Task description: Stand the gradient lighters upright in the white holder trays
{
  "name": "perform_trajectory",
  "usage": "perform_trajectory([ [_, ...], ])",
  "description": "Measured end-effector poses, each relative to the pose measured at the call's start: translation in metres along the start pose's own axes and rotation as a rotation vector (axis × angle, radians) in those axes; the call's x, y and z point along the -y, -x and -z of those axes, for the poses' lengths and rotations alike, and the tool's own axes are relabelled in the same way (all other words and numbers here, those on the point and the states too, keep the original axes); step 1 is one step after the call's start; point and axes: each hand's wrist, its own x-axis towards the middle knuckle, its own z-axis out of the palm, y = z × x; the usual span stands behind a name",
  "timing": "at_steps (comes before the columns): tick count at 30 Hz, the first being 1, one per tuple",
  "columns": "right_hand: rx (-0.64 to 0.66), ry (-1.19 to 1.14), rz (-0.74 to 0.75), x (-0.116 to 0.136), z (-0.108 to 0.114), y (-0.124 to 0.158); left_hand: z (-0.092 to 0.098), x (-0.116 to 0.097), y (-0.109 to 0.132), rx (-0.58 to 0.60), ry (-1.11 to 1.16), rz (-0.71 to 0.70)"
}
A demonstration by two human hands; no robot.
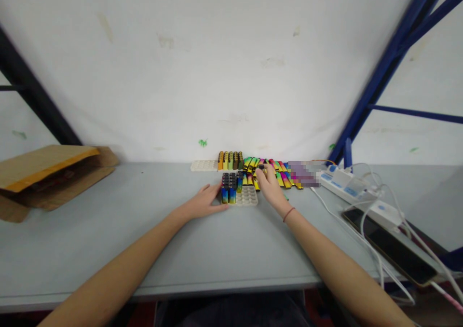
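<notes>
Upright lighters (228,188) with black tops and blue-yellow bodies fill the left part of a pale tray (248,197) with round pockets. My left hand (207,202) is around the tray's left end, thumb along the front and fingers at the side, holding it. Over the tray's right back corner, my right hand (268,181) has its fingers closed on a lighter (261,166); only its dark top shows, the rest being hidden by the fingers. Shiny multicoloured lighters (284,178) lie in a pile behind and beside that hand.
Against the wall stand a second pale tray (203,165) and a block of yellow and brown lighters (230,160). An open paper bag (54,172) lies at left. A power strip (356,194), white cables and a phone (388,245) occupy the right side.
</notes>
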Motion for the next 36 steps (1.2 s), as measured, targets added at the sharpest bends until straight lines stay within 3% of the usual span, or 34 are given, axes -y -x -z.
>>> perform_trajectory([
  [3, 0.017, 0.114, 0.198, 0.003, 0.000, 0.002, 0.001, -0.001, 0.000, -0.003, 0.009, 0.004],
  [5, 0.071, 0.169, 0.252, 0.007, 0.002, 0.003, 0.001, -0.002, 0.000, -0.010, 0.021, 0.001],
  [11, 0.209, 0.229, 0.214, 0.007, 0.002, 0.004, 0.001, -0.002, 0.000, -0.014, 0.021, -0.005],
  [21, 0.232, 0.525, 0.389, 0.005, -0.004, 0.013, -0.002, 0.001, -0.001, -0.021, 0.010, -0.016],
  [29, 0.336, 0.707, 0.472, 0.013, -0.003, 0.013, -0.001, 0.000, 0.000, -0.015, 0.018, -0.012],
  [32, 0.280, 0.922, 0.434, 0.026, 0.014, 0.007, 0.000, 0.000, 0.000, -0.004, 0.009, -0.007],
  [34, 0.103, 1.120, 0.290, 0.032, 0.031, 0.003, 0.000, 0.000, 0.000, -0.004, 0.007, -0.004],
  [36, 0.010, 1.308, 0.084, 0.032, 0.048, 0.000, 0.001, -0.001, 0.000, -0.002, 0.009, 0.002],
])
